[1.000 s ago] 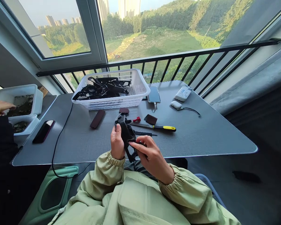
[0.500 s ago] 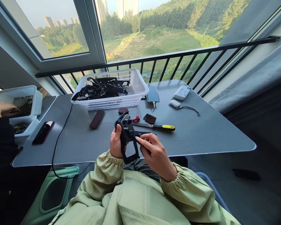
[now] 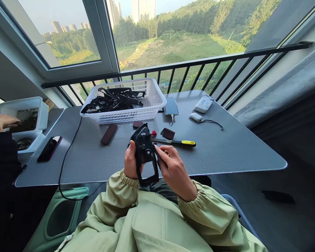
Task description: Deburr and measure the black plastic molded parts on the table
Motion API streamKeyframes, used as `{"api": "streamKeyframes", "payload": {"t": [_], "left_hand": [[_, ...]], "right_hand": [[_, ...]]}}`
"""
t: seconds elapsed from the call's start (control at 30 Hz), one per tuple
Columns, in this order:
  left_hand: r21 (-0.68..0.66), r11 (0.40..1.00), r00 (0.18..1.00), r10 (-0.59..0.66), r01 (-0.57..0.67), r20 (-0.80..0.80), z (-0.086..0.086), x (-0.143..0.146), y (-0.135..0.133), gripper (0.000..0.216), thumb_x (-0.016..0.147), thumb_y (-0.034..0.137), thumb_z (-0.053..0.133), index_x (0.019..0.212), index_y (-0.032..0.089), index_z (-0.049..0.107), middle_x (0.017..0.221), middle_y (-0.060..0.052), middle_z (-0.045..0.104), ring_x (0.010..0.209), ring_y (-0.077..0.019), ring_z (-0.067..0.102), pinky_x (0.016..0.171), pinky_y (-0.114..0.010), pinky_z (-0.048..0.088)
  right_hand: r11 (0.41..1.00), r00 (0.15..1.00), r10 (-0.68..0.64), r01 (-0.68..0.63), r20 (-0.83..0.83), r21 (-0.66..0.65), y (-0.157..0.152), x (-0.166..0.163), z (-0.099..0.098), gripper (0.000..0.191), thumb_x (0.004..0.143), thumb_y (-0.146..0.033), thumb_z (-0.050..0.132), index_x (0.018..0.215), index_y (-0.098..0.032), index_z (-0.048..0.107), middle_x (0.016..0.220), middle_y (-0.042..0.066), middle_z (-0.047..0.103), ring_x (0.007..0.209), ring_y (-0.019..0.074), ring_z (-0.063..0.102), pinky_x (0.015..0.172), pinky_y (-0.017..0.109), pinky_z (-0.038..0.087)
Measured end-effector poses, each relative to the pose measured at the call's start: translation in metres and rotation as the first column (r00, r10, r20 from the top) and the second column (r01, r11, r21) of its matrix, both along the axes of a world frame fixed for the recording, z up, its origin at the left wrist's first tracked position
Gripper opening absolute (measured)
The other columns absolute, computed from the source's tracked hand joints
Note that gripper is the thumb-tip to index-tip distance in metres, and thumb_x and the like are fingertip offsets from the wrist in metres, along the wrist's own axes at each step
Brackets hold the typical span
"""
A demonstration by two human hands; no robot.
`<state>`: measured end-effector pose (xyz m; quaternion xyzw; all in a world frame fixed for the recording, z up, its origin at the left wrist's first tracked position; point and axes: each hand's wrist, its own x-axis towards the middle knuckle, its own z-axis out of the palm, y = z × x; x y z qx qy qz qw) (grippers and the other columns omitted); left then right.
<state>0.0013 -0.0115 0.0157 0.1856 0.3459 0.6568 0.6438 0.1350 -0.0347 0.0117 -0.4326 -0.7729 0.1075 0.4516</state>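
I hold a black plastic frame part (image 3: 145,150) upright over the near edge of the grey table (image 3: 225,147). My left hand (image 3: 130,161) is wrapped around its left side, thumb on the front. My right hand (image 3: 173,170) grips its right edge with the fingers curled and the index finger on the face. Just beyond the part lie a yellow-handled knife (image 3: 176,142), a small red piece (image 3: 153,133) and a dark brown pad (image 3: 168,133).
A white basket (image 3: 147,113) of black plastic parts stands at the back. A phone (image 3: 171,105) on a cable, a white box (image 3: 204,103), a white puck (image 3: 195,116), a dark strip (image 3: 109,133) and another phone (image 3: 49,148) lie around. At left another person's hand (image 3: 2,122) reaches over white tubs (image 3: 43,113).
The black part has been turned in my hands so its broad face now points toward me and it stands higher. My right hand moved up onto its right edge.
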Motion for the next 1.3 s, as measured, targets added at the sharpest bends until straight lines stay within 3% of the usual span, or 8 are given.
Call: {"api": "streamKeyframes", "payload": {"t": [0.1, 0.23, 0.4, 0.67, 0.8, 0.9, 1.07, 1.3], "left_hand": [[0.01, 1.0, 1.0, -0.016, 0.016, 0.01, 0.003, 0.001, -0.001, 0.052, 0.065, 0.058, 0.075, 0.091, 0.013, 0.071, 0.076, -0.007, 0.074, 0.065, -0.0182, 0.068, 0.06, -0.028, 0.054], [-0.03, 1.0, 1.0, -0.009, 0.009, -0.001, 0.002, 0.001, 0.0, 0.054, 0.062, 0.058, 0.076, 0.089, 0.012, 0.071, 0.076, -0.007, 0.074, 0.065, -0.0166, 0.067, 0.062, -0.027, 0.054], [-0.058, 0.998, 0.999, -0.037, 0.038, 0.011, 0.001, -0.001, 0.001, 0.051, 0.065, 0.059, 0.074, 0.082, 0.011, 0.07, 0.055, -0.001, 0.064, 0.033, -0.0052, 0.043, 0.031, -0.019, 0.03], [-0.089, 0.996, 1.0, -0.013, 0.014, 0.006, 0.004, 0.002, 0.001, 0.047, 0.066, 0.059, 0.073, 0.07, 0.013, 0.062, 0.044, 0.005, 0.051, 0.032, -0.0043, 0.041, 0.03, -0.017, 0.027], [-0.098, 0.995, 0.999, 0.014, -0.011, 0.032, 0.0, -0.001, 0.006, 0.046, 0.067, 0.057, 0.073, 0.068, 0.013, 0.059, 0.043, 0.005, 0.053, 0.028, -0.0023, 0.035, 0.028, -0.016, 0.021], [-0.088, 0.992, 0.996, 0.089, -0.087, 0.019, 0.0, -0.001, 0.008, 0.045, 0.065, 0.056, 0.075, 0.07, 0.014, 0.06, 0.047, 0.005, 0.056, 0.029, -0.0026, 0.037, 0.03, -0.017, 0.023], [-0.111, 0.979, 0.984, 0.166, -0.172, -0.061, 0.002, 0.007, 0.004, 0.047, 0.06, 0.056, 0.077, 0.077, 0.015, 0.062, 0.061, 0.002, 0.065, 0.05, -0.0092, 0.058, 0.05, -0.021, 0.044], [-0.13, 0.958, 0.957, 0.232, -0.256, -0.177, 0.0, 0.004, 0.005, 0.047, 0.061, 0.057, 0.076, 0.078, 0.016, 0.06, 0.059, 0.004, 0.062, 0.046, -0.0084, 0.054, 0.046, -0.021, 0.038]], "right_hand": [[0.999, 0.997, 0.034, -0.031, -0.071, 0.043, -0.005, 0.002, 0.001, 0.051, 0.092, -0.009, 0.045, 0.139, -0.03, 0.049, 0.104, 0.01, 0.056, 0.093, 0.0218, 0.057, 0.078, 0.038, 0.054], [0.99, 0.996, 0.076, -0.082, 0.053, 0.116, -0.01, 0.001, 0.002, 0.052, 0.092, -0.007, 0.045, 0.137, -0.032, 0.05, 0.105, 0.01, 0.056, 0.093, 0.0214, 0.054, 0.078, 0.037, 0.054], [0.995, 0.999, -0.034, 0.031, 0.032, 0.098, -0.003, 0.006, -0.002, 0.055, 0.092, -0.006, 0.043, 0.139, -0.034, 0.049, 0.1, 0.009, 0.057, 0.09, 0.0231, 0.053, 0.079, 0.041, 0.053], [0.991, 0.993, 0.071, -0.08, 0.092, 0.104, -0.009, 0.002, 0.001, 0.054, 0.091, -0.006, 0.044, 0.136, -0.035, 0.052, 0.103, 0.009, 0.058, 0.091, 0.0216, 0.053, 0.076, 0.036, 0.054], [0.996, 0.995, -0.054, 0.047, 0.087, 0.08, 0.0, 0.008, -0.007, 0.048, 0.091, -0.007, 0.043, 0.129, -0.031, 0.06, 0.098, 0.009, 0.058, 0.088, 0.0226, 0.053, 0.078, 0.041, 0.053], [0.993, 0.994, -0.099, 0.102, -0.049, 0.062, 0.003, 0.013, -0.006, 0.045, 0.091, -0.007, 0.046, 0.127, -0.029, 0.061, 0.097, 0.009, 0.058, 0.086, 0.0218, 0.054, 0.076, 0.04, 0.053], [0.985, 0.985, 0.16, -0.154, -0.072, 0.08, -0.007, 0.001, 0.007, 0.042, 0.09, -0.006, 0.048, 0.123, -0.029, 0.062, 0.103, 0.008, 0.062, 0.094, 0.0209, 0.058, 0.078, 0.037, 0.053], [0.934, 0.922, 0.356, -0.355, 0.155, -0.034, -0.013, -0.001, 0.008, 0.039, 0.085, 0.001, 0.042, 0.109, -0.02, 0.065, 0.096, 0.01, 0.062, 0.084, 0.0205, 0.053, 0.071, 0.036, 0.056]]}}
